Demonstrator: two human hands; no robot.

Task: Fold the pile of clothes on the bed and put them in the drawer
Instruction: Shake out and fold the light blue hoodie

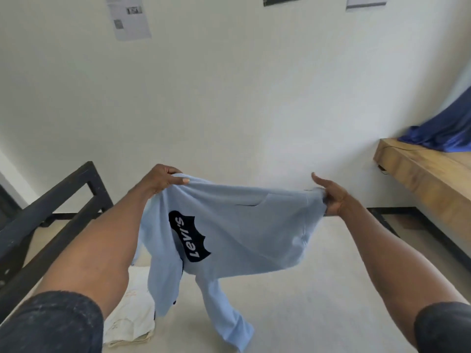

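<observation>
- Fingers on the left hand (163,180) are curled over one top edge of the shirt (229,225), thumb pinching the cloth against them.
- Right hand (331,197) has the opposite edge bunched in its curled fingers, thumb sticking up free, not touching the fabric.
- Shirt's light blue and stretched between both grips, held up in the air over the bed (318,289). It sags a bit in the middle.
- Dark Levi's logo (190,236) sits just below the left fingers, turned sideways.
- One sleeve dangles down below the grips, its end close to the bed; can't tell if it's touching.
- Folded white cloth (130,317) lies on the bed well below the left hand, partly hidden behind the shirt.
- Black frame (51,212) runs off left of the left hand.
- Wooden shelf (420,174) with blue cloth (443,133) on it, off right of the right hand.
</observation>
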